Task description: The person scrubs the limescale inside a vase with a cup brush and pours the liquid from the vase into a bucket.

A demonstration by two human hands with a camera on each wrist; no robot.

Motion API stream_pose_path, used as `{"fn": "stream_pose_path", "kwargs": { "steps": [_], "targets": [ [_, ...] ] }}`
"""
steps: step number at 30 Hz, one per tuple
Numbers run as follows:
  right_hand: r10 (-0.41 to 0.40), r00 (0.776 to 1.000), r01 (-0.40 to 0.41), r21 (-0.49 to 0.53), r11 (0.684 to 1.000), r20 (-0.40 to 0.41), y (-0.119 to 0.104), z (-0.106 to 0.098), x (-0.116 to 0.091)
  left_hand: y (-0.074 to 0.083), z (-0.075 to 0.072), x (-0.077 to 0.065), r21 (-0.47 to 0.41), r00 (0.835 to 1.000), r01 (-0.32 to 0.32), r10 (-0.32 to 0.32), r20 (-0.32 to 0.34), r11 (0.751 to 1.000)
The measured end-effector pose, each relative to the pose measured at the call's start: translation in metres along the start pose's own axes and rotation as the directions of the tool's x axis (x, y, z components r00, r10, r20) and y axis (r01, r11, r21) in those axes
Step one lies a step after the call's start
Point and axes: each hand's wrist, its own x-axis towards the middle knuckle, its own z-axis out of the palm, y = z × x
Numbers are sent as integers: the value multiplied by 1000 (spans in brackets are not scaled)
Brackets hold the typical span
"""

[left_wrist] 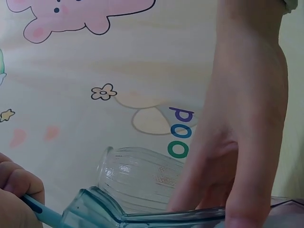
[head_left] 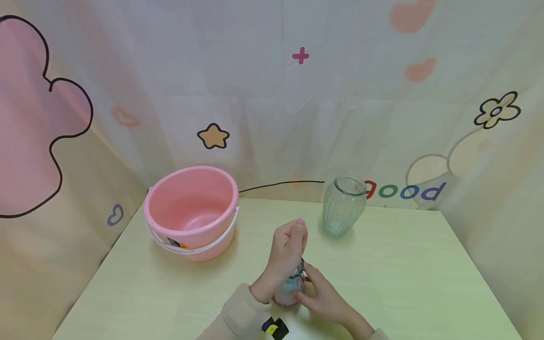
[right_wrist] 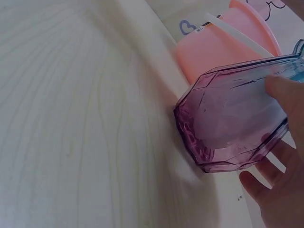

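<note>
A glass vase (right_wrist: 228, 114), faceted and tinted purple at the base and blue towards the neck, stands near the front of the table in the head view. Low on its side, my right hand (head_left: 325, 297) grips the body, thumb on one face and fingers round the other. Above the mouth, my left hand (head_left: 286, 245) makes a fist round a thin blue handle (left_wrist: 45, 214). That handle runs down into the vase's neck (left_wrist: 90, 206) in the left wrist view. Its lower end is hidden, so I cannot tell what tool it belongs to.
A pink bucket (head_left: 191, 238) with a white handle stands at the back left. Behind the hands, to the right, is a clear ribbed glass vase (head_left: 342, 212). A small black and yellow item (head_left: 275, 328) shows by the left sleeve. A printed curtain (head_left: 263, 94) hangs behind the table.
</note>
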Motion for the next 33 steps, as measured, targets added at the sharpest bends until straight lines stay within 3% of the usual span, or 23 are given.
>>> {"fn": "stream_pose_path", "kwargs": {
  "steps": [7, 13, 19, 27, 33],
  "targets": [
    [-115, 993, 113, -61, 992, -29, 3, 0, 1, 4, 1, 0, 8, 1000, -11, 11, 3, 1000],
    [-123, 991, 117, -101, 988, -54, 4, 3, 1, 18, -1, -1, 15, 999, -3, 3, 38, 1000],
    [-74, 996, 71, -71, 995, -49, 2, 4, 0, 33, -3, 4, 9, 997, -59, 58, 53, 998],
    [93, 996, -93, 18, 995, -12, 0, 5, 0, 29, 0, 10, 18, 995, -88, 87, 41, 996],
    [107, 994, -107, 50, 993, -10, -11, 2, 2, 28, 1, 7, 18, 996, -83, 82, 36, 996]
  ]
}}
